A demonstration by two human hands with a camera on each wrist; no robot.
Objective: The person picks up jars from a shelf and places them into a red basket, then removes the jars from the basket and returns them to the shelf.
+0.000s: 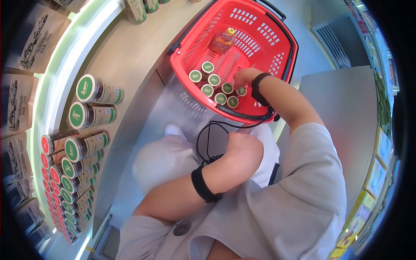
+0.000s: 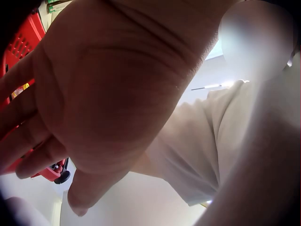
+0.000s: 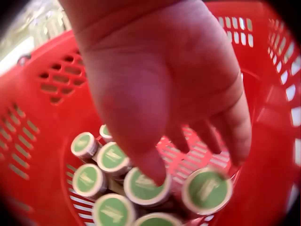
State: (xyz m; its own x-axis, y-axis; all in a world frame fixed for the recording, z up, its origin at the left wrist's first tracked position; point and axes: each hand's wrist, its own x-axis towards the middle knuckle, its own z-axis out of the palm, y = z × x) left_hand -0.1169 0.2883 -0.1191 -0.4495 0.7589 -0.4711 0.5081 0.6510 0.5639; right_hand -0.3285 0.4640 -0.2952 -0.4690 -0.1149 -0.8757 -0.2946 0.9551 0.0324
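While the right hand reaches down into the red basket, its fingers are parted and lightly bent, with a gap between them and the thumb; they pinch nothing that shows. Of the green-lidded jars in the basket, one jar stands just below the tip of a finger in the right wrist view, at the near edge of the group. The thumb hangs over the lid of another jar; whether it touches that lid, I cannot tell. The rest of the group sits close together beside the thumb, lids facing up. Farther from these fingers, toward the far corner of the basket, is a bottle with a yellow cap.

The left hand is outside the basket, in front of the person's lap. In the left wrist view its fingers are straight and spread, and the palm has nothing in it. The basket's near edge is just past those fingers, and a black cable loops beside the hand in the head view. Well apart from both hands' fingers, to the left, a counter holds more jars with green lids and some with red lids.
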